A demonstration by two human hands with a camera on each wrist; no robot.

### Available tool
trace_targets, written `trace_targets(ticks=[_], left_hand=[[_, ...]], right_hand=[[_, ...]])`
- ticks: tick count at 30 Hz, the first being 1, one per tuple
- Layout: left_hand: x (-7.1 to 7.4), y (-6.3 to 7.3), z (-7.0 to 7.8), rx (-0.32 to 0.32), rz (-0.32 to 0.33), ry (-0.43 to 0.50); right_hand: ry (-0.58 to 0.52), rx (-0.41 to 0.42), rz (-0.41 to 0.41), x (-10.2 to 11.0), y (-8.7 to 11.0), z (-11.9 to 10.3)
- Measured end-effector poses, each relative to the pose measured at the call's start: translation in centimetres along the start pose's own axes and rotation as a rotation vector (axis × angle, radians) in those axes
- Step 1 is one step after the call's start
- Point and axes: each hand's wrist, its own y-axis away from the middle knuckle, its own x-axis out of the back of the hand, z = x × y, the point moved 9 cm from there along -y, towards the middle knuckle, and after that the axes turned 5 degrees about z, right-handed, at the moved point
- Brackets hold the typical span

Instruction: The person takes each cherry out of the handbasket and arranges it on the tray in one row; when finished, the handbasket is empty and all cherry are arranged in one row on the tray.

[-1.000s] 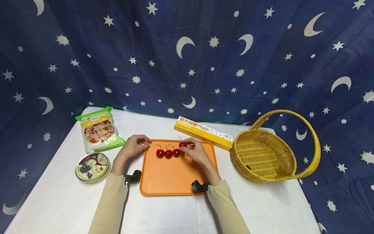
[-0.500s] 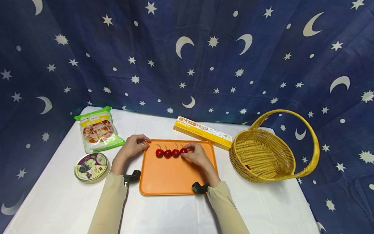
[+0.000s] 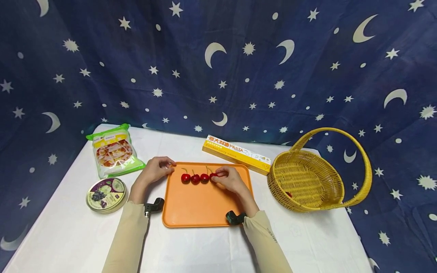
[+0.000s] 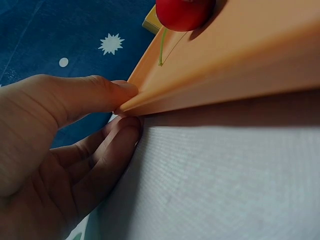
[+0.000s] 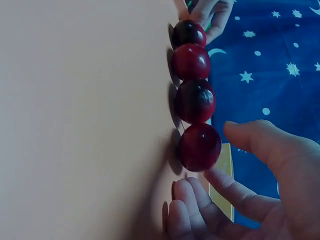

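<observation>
Several red cherries (image 3: 195,179) with green stems lie in a row on the orange tray (image 3: 201,208), near its far edge. In the head view my left hand (image 3: 156,170) is at the tray's far left corner. The left wrist view shows its thumb over the rim and fingers beneath, pinching the corner. My right hand (image 3: 230,179) is at the right end of the row. In the right wrist view an index fingertip touches or nearly touches the end cherry (image 5: 200,147), while the thumb (image 5: 250,137) stands slightly apart from it. The head view partly hides this cherry behind the fingers.
A yellow pasta box (image 3: 236,154) lies behind the tray. To the right stands a yellow wicker basket (image 3: 307,182) with a tall handle and something small and red inside. At left are a green-edged food bag (image 3: 115,151) and a round tin (image 3: 106,195).
My right hand has lowered the end cherry from above the tray to the row's right end, and its thumb now stands off it. My left hand stays at the corner.
</observation>
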Motion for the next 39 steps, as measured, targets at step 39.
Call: trace_targets(ticks=[39], left_hand=[[-0.2, 0.2, 0.3, -0.041, -0.011, -0.007]], right_hand=[[0.058, -0.331, -0.437, 19.7, 3.4, 9.6]])
